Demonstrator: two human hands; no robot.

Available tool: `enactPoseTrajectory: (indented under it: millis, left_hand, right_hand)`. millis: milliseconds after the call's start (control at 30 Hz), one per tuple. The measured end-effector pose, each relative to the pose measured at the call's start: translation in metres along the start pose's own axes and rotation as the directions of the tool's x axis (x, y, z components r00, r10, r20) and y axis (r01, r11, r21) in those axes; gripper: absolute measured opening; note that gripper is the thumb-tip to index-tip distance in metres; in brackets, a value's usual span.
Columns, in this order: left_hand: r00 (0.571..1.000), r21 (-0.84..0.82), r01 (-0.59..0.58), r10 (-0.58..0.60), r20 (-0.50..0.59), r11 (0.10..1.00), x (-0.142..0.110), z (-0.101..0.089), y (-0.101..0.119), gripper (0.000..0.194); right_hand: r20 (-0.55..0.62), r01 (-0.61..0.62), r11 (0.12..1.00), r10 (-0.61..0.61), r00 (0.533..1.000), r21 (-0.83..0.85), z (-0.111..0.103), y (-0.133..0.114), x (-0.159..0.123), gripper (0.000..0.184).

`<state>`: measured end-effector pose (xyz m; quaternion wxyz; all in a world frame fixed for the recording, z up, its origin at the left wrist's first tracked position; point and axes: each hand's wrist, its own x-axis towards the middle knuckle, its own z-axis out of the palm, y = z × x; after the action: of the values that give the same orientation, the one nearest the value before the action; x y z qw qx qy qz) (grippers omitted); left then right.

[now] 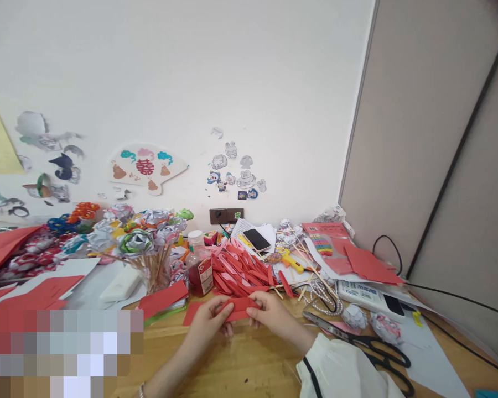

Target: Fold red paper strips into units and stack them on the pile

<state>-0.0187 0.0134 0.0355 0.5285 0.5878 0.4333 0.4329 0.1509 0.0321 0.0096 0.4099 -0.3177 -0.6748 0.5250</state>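
Between my two hands, above the front of the wooden table, is a small strip of red paper. My left hand pinches its left end, thumb on top. At the other end my right hand grips it between thumb and fingers. Another red paper piece lies on the table, partly behind my left hand. Just beyond the hands is a heap of folded red paper strips. A bottle with a red label stands at the heap's left side.
Large black-handled scissors lie to the right, near crumpled paper balls. Farther back are a phone and a yellow glue gun. Wooden sticks stand in a bunch left of the bottle, before many paper flowers. Pixelation hides the lower left.
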Motion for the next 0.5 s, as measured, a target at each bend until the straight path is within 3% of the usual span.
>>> enactPoseTrajectory:
  millis: [267, 500]
  left_hand:
    - [0.998, -0.172, -0.015, 0.024, 0.053, 0.985, -0.001, -0.007, 0.002, 0.039]
    - [0.998, -0.266, -0.017, 0.031, 0.049, 0.964, -0.001, -0.01, 0.0, 0.029]
  right_hand:
    - [0.026, 0.039, 0.978, -0.045, 0.999, 0.205, -0.004, -0.004, 0.002, 0.03]
    - [-0.042, 0.121, 0.963, -0.114, 0.993, 0.24, -0.001, -0.015, -0.002, 0.027]
